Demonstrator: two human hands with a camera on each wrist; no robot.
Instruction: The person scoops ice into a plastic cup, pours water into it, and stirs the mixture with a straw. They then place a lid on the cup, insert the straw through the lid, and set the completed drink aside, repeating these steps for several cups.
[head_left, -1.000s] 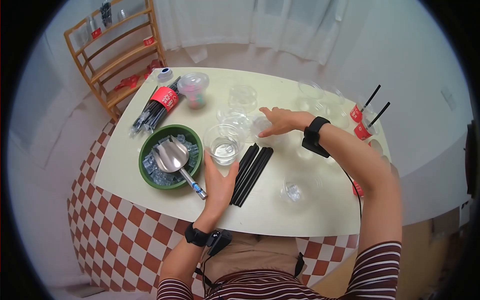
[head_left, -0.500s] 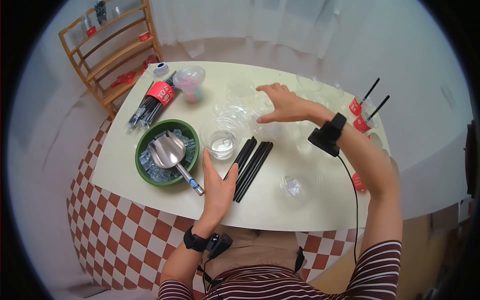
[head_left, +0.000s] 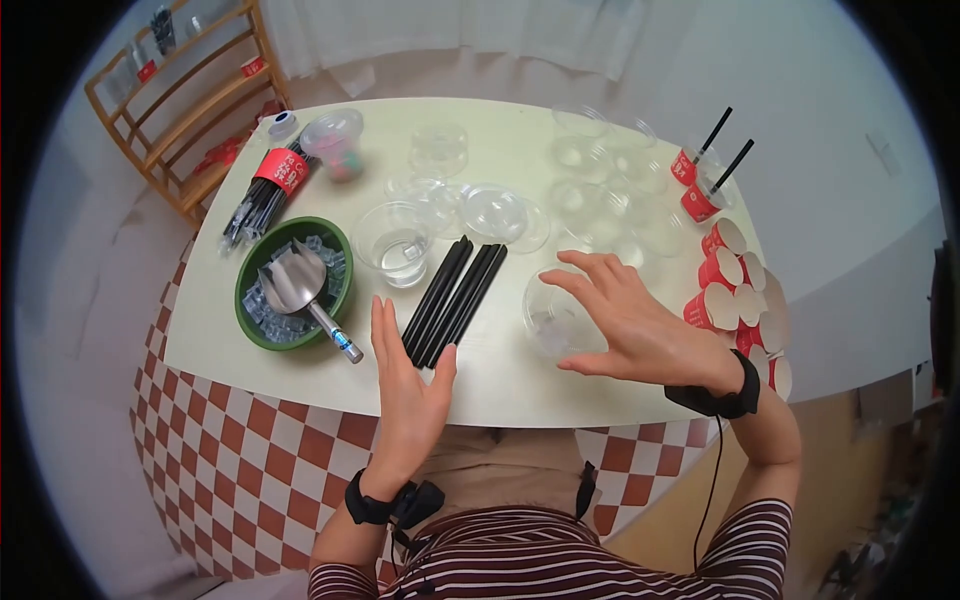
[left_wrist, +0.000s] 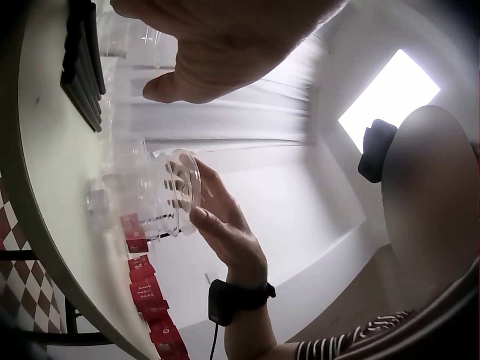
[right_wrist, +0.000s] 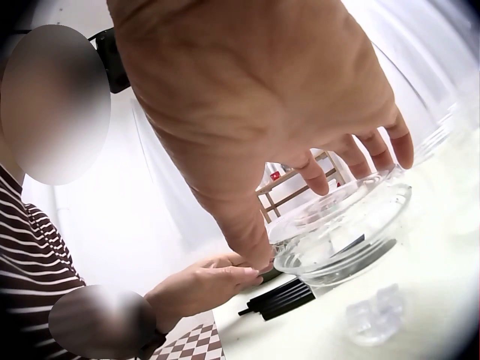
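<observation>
Right hand (head_left: pixel 645 335): held above the near part of the desk (head_left: pixel 480 398), forearm coming in from the side, palm turned inward. Fingers arched and parted, thumb set well away from them. Grip wide, curved around the edge of a clear lid (right_wrist: pixel 326 206). Lid sits at the mouth of a clear cup (head_left: pixel 552 330); whether it is seated on the rim, cannot tell.

Left hand (head_left: pixel 408 405): raised at the near edge of the desk, fingers long and straight, thumb spread. Grip wide, holding nothing; fingertips near the black straws (head_left: pixel 455 300).

Materials: cup is thin, transparent plastic, round at the rim, upright on the desk, to the right of the straws; glassy lumps (right_wrist: pixel 375 315) show low in it. Lid also transparent, circular, glossy, with ridged rings. Straws are matte, straight, laid side by side at a slant.

Left of the straws: a second clear cup (head_left: pixel 400 250) with colourless contents, then a green bowl (head_left: pixel 345 295) of blocky, translucent ice cubes (head_left: pixel 330 250), a metal scoop (head_left: pixel 296 280) lying across it. Beyond the straws, clear round lids (head_left: pixel 493 212), smooth and shiny. At the right side, red paper sleeves (head_left: pixel 712 306), tapered, with pale round openings.
</observation>
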